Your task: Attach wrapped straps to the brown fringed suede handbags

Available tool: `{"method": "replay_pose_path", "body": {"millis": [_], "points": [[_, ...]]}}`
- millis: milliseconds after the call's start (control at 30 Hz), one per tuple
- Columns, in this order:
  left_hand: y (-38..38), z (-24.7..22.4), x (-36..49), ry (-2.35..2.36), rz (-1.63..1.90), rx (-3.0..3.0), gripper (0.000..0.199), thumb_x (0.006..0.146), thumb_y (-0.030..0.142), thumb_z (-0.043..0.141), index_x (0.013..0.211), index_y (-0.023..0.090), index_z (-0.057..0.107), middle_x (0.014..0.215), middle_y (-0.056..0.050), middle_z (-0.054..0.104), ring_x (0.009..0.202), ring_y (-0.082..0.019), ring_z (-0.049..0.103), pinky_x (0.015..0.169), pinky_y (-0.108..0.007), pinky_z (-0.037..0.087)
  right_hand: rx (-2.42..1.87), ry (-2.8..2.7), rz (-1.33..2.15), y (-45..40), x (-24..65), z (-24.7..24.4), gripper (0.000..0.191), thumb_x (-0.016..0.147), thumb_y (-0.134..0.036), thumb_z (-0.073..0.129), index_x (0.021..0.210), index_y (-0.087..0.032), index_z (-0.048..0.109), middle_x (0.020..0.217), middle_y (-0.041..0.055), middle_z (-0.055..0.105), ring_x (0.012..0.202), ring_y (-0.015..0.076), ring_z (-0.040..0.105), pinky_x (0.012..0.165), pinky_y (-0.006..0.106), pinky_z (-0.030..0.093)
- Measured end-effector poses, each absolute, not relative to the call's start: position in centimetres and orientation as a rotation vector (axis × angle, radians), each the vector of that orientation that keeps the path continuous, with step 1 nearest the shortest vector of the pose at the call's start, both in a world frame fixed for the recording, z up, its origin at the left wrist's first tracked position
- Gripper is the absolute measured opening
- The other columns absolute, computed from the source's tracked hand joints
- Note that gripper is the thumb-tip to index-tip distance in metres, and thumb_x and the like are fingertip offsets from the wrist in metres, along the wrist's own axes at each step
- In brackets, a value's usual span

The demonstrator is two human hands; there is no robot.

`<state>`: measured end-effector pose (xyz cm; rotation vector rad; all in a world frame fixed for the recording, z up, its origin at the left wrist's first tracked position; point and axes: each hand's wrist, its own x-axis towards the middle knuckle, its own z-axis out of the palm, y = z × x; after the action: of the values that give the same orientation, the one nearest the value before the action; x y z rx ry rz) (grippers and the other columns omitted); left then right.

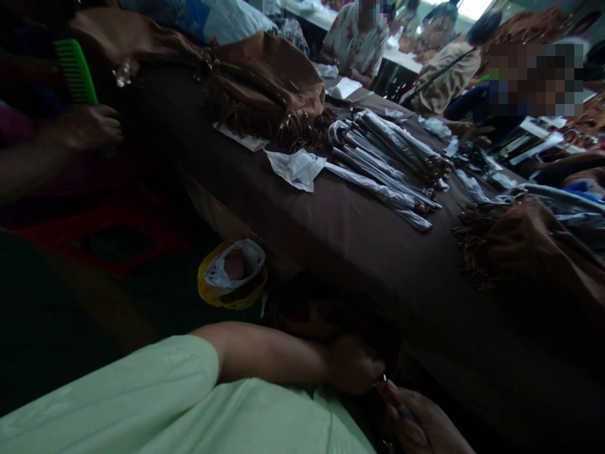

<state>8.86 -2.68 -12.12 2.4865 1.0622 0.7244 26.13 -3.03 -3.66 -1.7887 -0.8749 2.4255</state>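
Observation:
Low at the bottom centre, my left hand is closed with its fingertips at a small shiny metal piece. Just right of it, my right hand is closed too, its fingers around a dark, slim item that is too dim to name. The two hands nearly meet at the metal piece. Dark brown material lies beside my left forearm, mostly lost in shadow.
On the brown-covered table lie a fringed brown bag, wrapped straps, white paper and another fringed bag. A yellow-rimmed bin stands below. At left, another person's hand holds a green comb. Several people sit beyond.

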Motion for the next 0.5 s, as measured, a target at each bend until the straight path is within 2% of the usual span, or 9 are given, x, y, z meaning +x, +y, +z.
{"method": "replay_pose_path", "body": {"millis": [133,233,300,400,433,500], "points": [[-3.2,-12.5,9.1,0.941,0.681,2.507,0.018,0.082,0.030,0.053,0.075,0.014,0.060,0.075,-0.008,0.066,0.070,-0.021,0.064,0.053,-0.031,0.046,-1.850,-1.115,2.541,-2.2,26.4,-4.0,0.053,0.074,-0.066,0.062,0.059,-0.016,0.052,0.035,-0.0121,0.028,0.030,0.0011,0.013,0.032,0.018,0.007],[-3.1,-11.5,8.8,1.010,0.612,2.379,0.023,0.085,0.032,0.049,0.081,0.014,0.062,0.081,-0.009,0.068,0.074,-0.022,0.065,0.059,-0.032,0.048,-1.900,-1.571,2.238,-1.8,25.9,-4.0,0.059,0.071,-0.073,0.058,0.054,-0.016,0.052,0.036,-0.0093,0.032,0.030,0.0024,0.018,0.033,0.019,0.007],[-2.7,-10.3,8.4,1.149,0.576,2.163,0.027,0.086,0.037,0.046,0.094,0.015,0.061,0.088,-0.007,0.069,0.077,-0.022,0.065,0.061,-0.031,0.048,-1.874,-1.744,1.901,-2.0,25.4,-3.7,0.057,0.071,-0.072,0.059,0.056,-0.017,0.055,0.041,-0.0065,0.039,0.034,0.0052,0.028,0.034,0.020,0.017],[-2.1,-8.8,7.8,1.227,0.590,1.887,0.047,0.082,0.044,0.053,0.122,0.021,0.048,0.104,-0.004,0.067,0.087,-0.020,0.065,0.064,-0.027,0.049,-1.832,-1.828,1.468,-3.1,24.9,-3.2,0.049,0.070,-0.069,0.063,0.060,-0.021,0.059,0.050,-0.0012,0.050,0.045,0.0118,0.044,0.043,0.023,0.034],[-1.9,-8.5,7.7,1.198,0.589,1.871,0.049,0.081,0.045,0.055,0.124,0.023,0.045,0.105,-0.003,0.066,0.089,-0.019,0.065,0.065,-0.026,0.048,-1.827,-1.844,1.377,-3.5,24.8,-3.2,0.048,0.069,-0.069,0.064,0.060,-0.022,0.060,0.053,0.0006,0.053,0.049,0.0139,0.048,0.046,0.024,0.038],[-1.5,-8.4,7.6,1.115,0.518,1.919,0.038,0.083,0.044,0.053,0.114,0.023,0.052,0.098,-0.002,0.068,0.084,-0.018,0.065,0.062,-0.024,0.047,-1.841,-1.848,1.307,-4.3,24.6,-3.4,0.048,0.065,-0.071,0.065,0.060,-0.023,0.060,0.057,0.0030,0.057,0.054,0.0166,0.051,0.050,0.025,0.041]]}}
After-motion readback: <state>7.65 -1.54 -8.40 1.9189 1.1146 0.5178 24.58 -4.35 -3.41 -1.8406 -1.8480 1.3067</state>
